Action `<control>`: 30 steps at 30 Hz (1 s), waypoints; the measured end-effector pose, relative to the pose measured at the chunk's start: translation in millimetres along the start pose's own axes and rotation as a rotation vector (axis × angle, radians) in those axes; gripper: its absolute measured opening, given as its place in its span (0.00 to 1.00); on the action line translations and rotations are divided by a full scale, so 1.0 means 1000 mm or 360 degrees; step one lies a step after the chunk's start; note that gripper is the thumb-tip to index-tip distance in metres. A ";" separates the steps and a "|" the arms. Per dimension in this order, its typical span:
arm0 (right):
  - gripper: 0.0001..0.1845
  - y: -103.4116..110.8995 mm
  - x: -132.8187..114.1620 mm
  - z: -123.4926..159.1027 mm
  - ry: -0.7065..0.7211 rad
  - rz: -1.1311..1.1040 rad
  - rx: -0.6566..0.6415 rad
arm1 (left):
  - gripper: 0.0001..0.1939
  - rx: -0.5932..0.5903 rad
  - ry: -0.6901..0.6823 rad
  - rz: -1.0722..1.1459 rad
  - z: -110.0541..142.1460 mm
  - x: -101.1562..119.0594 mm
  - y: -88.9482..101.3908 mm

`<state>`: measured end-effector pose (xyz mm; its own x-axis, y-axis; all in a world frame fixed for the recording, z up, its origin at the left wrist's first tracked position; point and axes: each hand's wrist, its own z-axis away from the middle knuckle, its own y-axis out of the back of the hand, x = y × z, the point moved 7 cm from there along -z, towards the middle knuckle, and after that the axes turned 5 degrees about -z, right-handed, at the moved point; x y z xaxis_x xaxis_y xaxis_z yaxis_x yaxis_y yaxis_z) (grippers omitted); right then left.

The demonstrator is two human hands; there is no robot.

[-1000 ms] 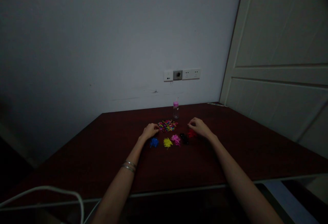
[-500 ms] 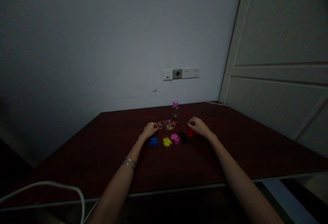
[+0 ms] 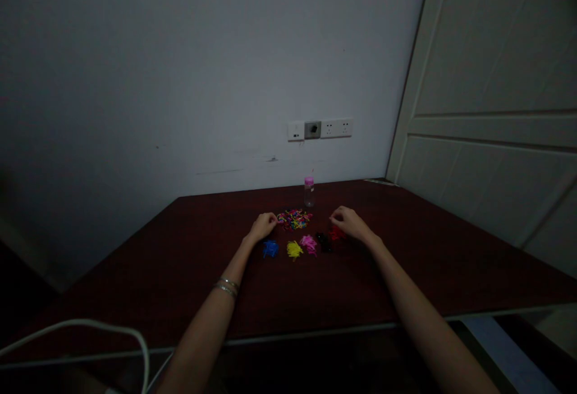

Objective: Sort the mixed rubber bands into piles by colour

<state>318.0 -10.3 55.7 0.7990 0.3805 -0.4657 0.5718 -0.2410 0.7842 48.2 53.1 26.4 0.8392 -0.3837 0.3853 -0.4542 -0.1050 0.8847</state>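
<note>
My left hand [image 3: 263, 226] rests at the left edge of a mixed pile of small coloured strips [image 3: 294, 219], fingers pinched together at the pile's side. Fingers bent and closed, my right hand [image 3: 348, 222] is over a small red pile [image 3: 336, 234], partly covering it. What either pinch holds, if anything, is too small to make out. In a row nearer me lie a blue pile [image 3: 270, 248], a yellow pile [image 3: 294, 250], a pink pile [image 3: 309, 244] and a black pile [image 3: 323, 242].
A clear bottle with a pink lid [image 3: 309, 192] stands upright behind the mixed pile. The dark red table [image 3: 180, 274] meets a wall with sockets [image 3: 336, 128]. A white cable [image 3: 85, 323] loops over the front left edge. A pale panelled door [image 3: 487, 130] stands at the right.
My left hand has shifted very slightly at the mixed pile's edge. The right hand stays over the red pile, and the piles look the same.
</note>
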 end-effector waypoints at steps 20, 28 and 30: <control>0.12 -0.003 0.003 -0.001 0.0037 0.0011 0.0002 | 0.10 0.0144 -0.0071 0.0164 -0.003 0.000 0.005; 0.11 -0.004 -0.021 0.000 0.0246 -0.0272 0.0063 | 0.11 0.0154 -0.0265 0.0356 0.004 0.034 0.018; 0.11 -0.006 -0.032 0.001 0.0317 -0.0413 0.0076 | 0.11 0.0134 -0.0338 0.0431 0.007 0.048 0.020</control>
<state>289.4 -21.7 65.8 0.5762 0.6007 -0.5542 0.7633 -0.1531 0.6276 77.1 26.0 60.2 0.6079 -0.5895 0.5320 -0.6822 -0.0448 0.7298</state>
